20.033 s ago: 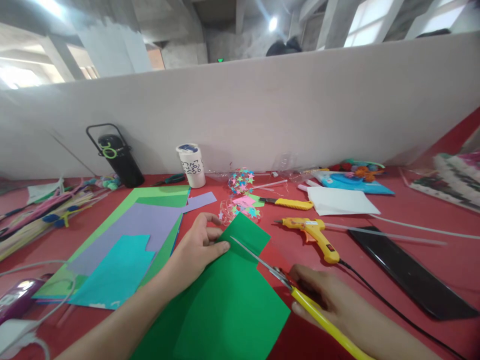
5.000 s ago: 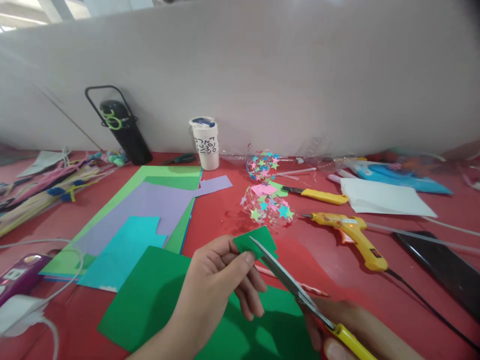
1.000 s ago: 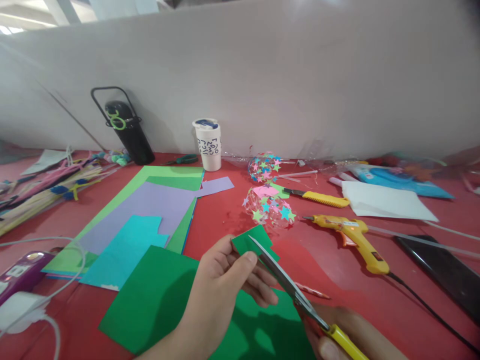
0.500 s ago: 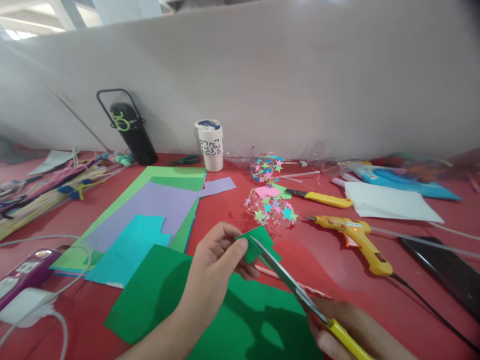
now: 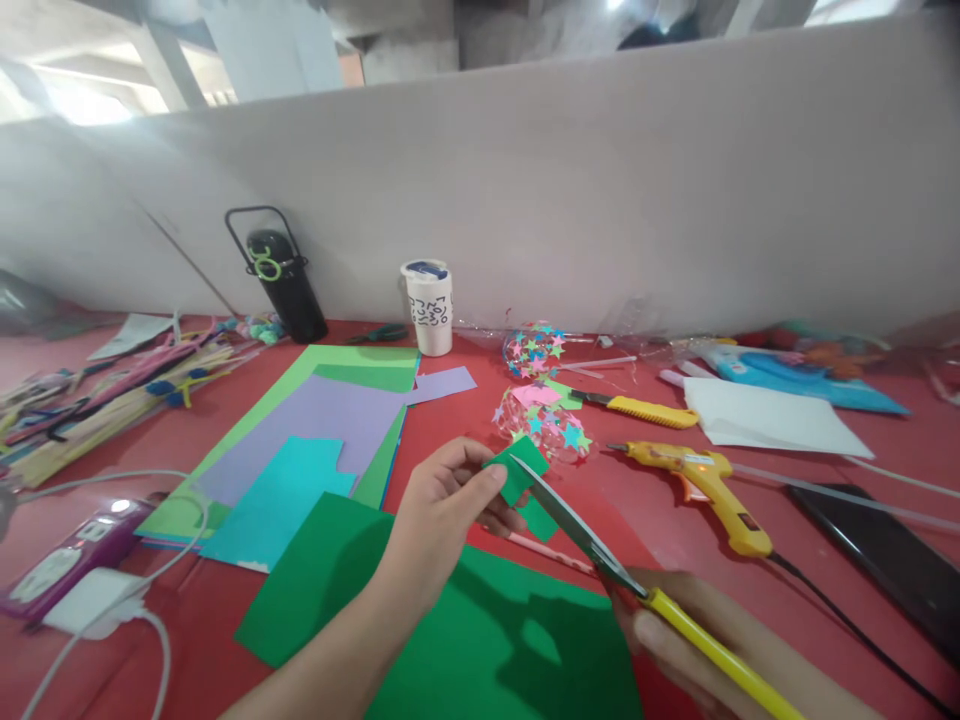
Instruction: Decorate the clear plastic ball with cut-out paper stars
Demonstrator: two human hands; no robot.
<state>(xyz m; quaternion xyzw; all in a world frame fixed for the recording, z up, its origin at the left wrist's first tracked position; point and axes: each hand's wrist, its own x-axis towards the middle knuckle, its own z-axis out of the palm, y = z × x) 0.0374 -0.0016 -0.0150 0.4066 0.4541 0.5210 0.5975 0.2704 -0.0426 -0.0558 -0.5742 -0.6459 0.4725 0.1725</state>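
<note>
- Head view: the small green piece point(image 5: 514, 487) is raised above the large green sheet point(image 5: 465, 640), pinched between thumb and fingers of the left hand point(image 5: 442, 505).
- The right hand point(image 5: 712, 605) grips the scissors point(image 5: 574, 525), blades across the piece.
- Cutting looks partway done: the piece is off the sheet, and 1 flap point(image 5: 541, 520) hangs below the blades; whether it is joined is unclear. The top part seems left to trim.
- Beyond lie 2 star-covered clear balls point(image 5: 535, 347); rightward, the glue gun point(image 5: 731, 510) rests on the red table point(image 5: 444, 422).
- Against 20 s ago, the left hand holds this piece, not the large sheet; against 0.5 s ago, the flap shows more plainly.
</note>
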